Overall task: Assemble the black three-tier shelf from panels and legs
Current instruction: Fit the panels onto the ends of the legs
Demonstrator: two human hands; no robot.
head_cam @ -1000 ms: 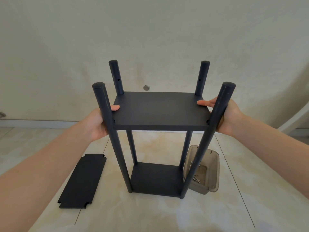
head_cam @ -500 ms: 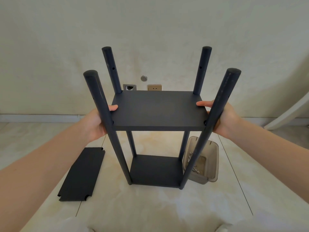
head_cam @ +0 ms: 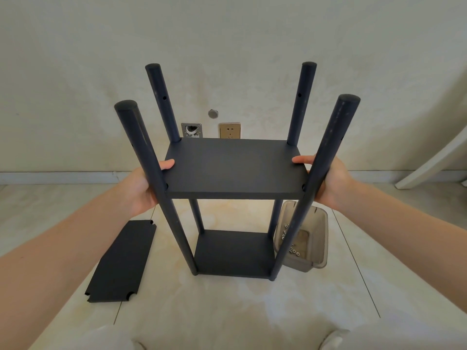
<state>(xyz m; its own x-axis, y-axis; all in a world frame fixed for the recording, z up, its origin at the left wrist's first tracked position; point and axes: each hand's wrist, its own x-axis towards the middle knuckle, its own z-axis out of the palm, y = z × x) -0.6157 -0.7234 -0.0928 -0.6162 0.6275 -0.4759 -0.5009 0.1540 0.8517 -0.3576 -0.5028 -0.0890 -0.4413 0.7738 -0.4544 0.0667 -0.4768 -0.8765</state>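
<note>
A black shelf frame stands upright on the tiled floor, its four round legs [head_cam: 149, 173] rising from a bottom panel [head_cam: 235, 253]. A middle panel [head_cam: 235, 168] sits between the legs about halfway up. My left hand [head_cam: 144, 188] grips that panel's left edge, thumb on top, behind the near left leg. My right hand [head_cam: 331, 180] grips its right edge the same way, behind the near right leg. A third black panel [head_cam: 121, 261] with notched corners lies flat on the floor to the left.
A translucent grey plastic tub [head_cam: 310, 238] with several small metal fasteners stands on the floor right of the frame. The wall behind carries a socket [head_cam: 229, 130] and an open box hole [head_cam: 191, 129]. A white slanted board [head_cam: 434, 162] leans at far right.
The middle panel has slid lower on the legs, so more of each leg stands above it. Both hands kept their hold on its edges.
</note>
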